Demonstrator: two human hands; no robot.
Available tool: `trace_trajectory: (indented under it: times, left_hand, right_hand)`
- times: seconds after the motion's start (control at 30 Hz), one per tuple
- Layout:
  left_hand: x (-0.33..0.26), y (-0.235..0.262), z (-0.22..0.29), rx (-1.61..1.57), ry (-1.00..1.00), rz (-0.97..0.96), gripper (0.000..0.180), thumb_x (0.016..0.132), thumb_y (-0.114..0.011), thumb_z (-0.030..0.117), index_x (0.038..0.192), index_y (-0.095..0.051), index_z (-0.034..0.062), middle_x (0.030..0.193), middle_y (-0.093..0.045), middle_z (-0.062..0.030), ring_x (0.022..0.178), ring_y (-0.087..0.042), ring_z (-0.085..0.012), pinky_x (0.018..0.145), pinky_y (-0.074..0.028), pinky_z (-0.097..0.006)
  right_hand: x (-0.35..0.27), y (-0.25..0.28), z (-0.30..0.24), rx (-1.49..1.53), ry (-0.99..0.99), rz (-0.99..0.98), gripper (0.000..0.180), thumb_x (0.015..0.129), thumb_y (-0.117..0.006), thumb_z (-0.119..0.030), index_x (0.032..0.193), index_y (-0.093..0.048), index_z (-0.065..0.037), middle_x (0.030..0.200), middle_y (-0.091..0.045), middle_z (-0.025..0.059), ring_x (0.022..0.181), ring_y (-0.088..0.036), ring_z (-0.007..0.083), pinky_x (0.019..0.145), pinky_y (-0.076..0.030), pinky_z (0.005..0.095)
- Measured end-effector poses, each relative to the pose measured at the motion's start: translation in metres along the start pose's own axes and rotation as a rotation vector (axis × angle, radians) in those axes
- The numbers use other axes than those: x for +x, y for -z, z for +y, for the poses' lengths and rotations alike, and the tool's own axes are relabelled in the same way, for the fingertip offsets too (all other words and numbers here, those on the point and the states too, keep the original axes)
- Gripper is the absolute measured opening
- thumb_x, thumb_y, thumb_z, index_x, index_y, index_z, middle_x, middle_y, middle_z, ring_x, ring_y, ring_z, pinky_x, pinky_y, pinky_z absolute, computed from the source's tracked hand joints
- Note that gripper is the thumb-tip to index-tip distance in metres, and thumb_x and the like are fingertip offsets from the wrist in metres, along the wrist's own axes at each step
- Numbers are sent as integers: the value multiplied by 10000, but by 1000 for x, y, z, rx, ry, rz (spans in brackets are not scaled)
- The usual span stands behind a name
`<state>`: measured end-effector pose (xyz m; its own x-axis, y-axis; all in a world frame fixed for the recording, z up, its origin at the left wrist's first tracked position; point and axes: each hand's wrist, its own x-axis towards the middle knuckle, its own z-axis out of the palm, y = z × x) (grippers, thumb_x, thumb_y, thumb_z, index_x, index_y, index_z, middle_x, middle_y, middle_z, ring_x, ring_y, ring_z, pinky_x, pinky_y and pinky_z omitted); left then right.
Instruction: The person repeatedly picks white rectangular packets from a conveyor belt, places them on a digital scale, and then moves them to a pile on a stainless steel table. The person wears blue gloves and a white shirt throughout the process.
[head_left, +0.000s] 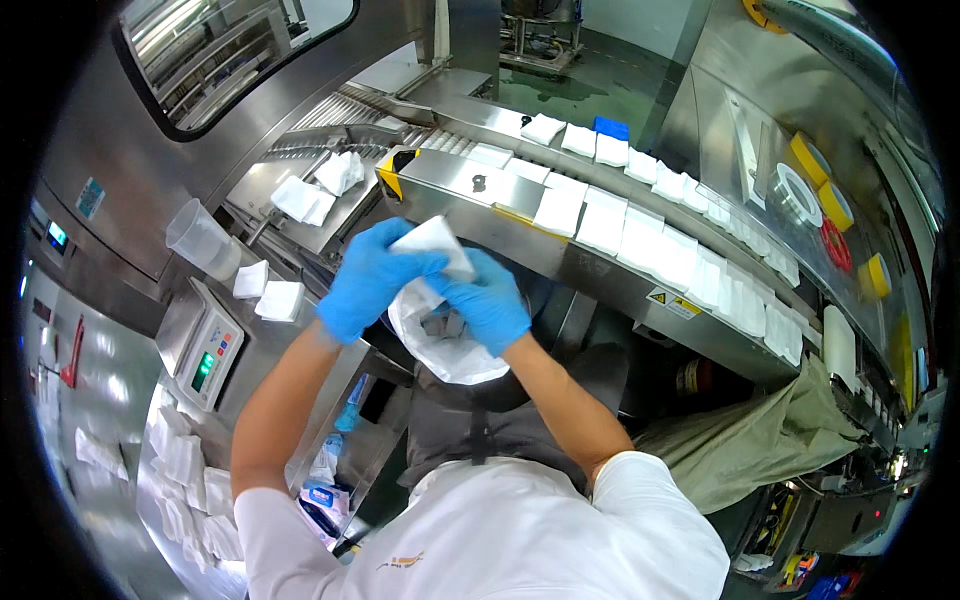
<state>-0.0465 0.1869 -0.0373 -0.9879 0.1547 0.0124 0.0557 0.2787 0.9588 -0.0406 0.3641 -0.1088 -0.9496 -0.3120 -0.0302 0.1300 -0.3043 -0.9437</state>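
Blue gloves cover both hands, which meet in front of my body. My left hand (375, 275) grips a folded white wipe stack (435, 243) by its left side, with fingers closed. From the right, my right hand (490, 305) pinches the lower edge of that same stack. Just below the hands is a round bin opening with a white plastic liner (450, 358); what lies inside is partly hidden. Ahead and to the right, a conveyor (540, 240) carries rows of similar folded white stacks (640, 240).
At left stand a scale (205, 345) with a lit display and a clear plastic jug (203, 240). Loose white stacks (280, 300) lie beside them, and more (185, 460) are piled lower left. Tape rolls (835, 205) rest on the right-hand panel. A green cloth (750, 430) hangs at right.
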Motion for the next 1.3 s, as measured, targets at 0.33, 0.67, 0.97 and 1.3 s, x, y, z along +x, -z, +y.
trace_trajectory:
  times: [0.33, 0.67, 0.97, 1.3]
  left_hand:
    - [285, -55, -12, -38, -167, 75, 309, 818, -855, 296, 813, -731, 14, 746, -671, -42, 669, -568, -106, 619, -481, -328]
    - [507, -25, -96, 1025, -28, 145, 755, 755, -765, 628, 1169, -714, -2, 1175, -717, -185, 1077, -690, -345, 947, -539, -412]
    - [328, -86, -30, 775, -319, 397, 635, 740, -827, 473, 1141, -669, 7, 1136, -640, -258, 1102, -612, -434, 945, -518, -502]
    - [-205, 37, -30, 677, -238, 720, 475, 882, -721, 259, 1301, -620, 59, 1337, -566, -164, 1247, -529, -339, 1061, -447, -452]
  right_hand:
    - [-51, 99, 4, 53, 5, 124, 437, 986, -642, -112, 1382, -495, 2, 1111, -682, 121, 959, -671, 177, 847, -560, 320]
    - [-190, 178, 82, 9, -377, 293, 387, 985, -613, -51, 1355, -521, 20, 1087, -709, 152, 921, -688, 192, 832, -572, 322]
    - [-142, 150, 48, -290, -249, 175, 368, 980, -622, -60, 1339, -564, -4, 1055, -699, 114, 915, -662, 165, 838, -572, 310]
    - [-50, -12, 43, -415, -39, -521, 361, 1013, -582, -77, 1353, -556, 41, 1214, -646, 164, 1056, -645, 229, 916, -530, 352]
